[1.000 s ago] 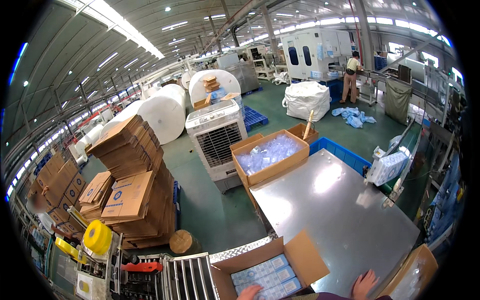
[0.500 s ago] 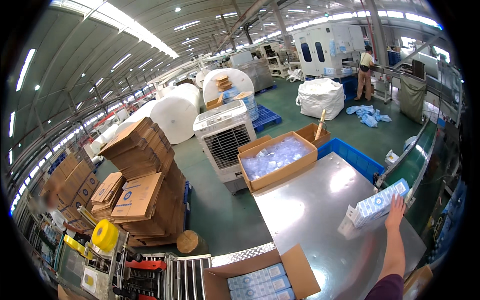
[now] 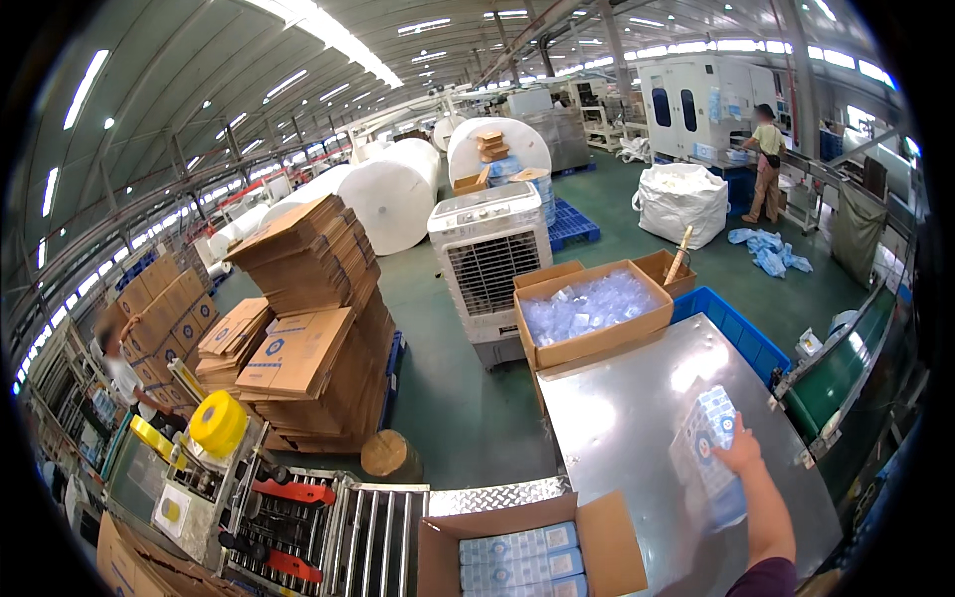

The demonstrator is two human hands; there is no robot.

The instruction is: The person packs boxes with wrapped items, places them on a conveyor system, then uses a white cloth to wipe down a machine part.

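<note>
A long blue-and-white pack point(image 3: 708, 423) in clear film lies over the metal table, turned lengthwise toward me; I cannot tell whether its whole underside touches the surface. My right hand point(image 3: 738, 453) is closed on its right side, fingers over the edge and the arm coming from the lower right. Left of that arm, at the table's near end, stands an open carton point(image 3: 610, 542) with several similar packs point(image 3: 519, 544) lying in rows. My left hand is out of view.
The metal table point(image 3: 607, 438) borders a green conveyor point(image 3: 846, 368) on the right. Behind it stand a blue crate point(image 3: 741, 333) and a box of clear plastic film point(image 3: 597, 308). A roller track point(image 3: 383, 532) and flattened cartons point(image 3: 298, 348) are leftward. Other people stand farther off.
My right hand has brought the pack from the conveyor end leftward and nearer over the table, turning it lengthwise toward me. The view has shifted slightly.
</note>
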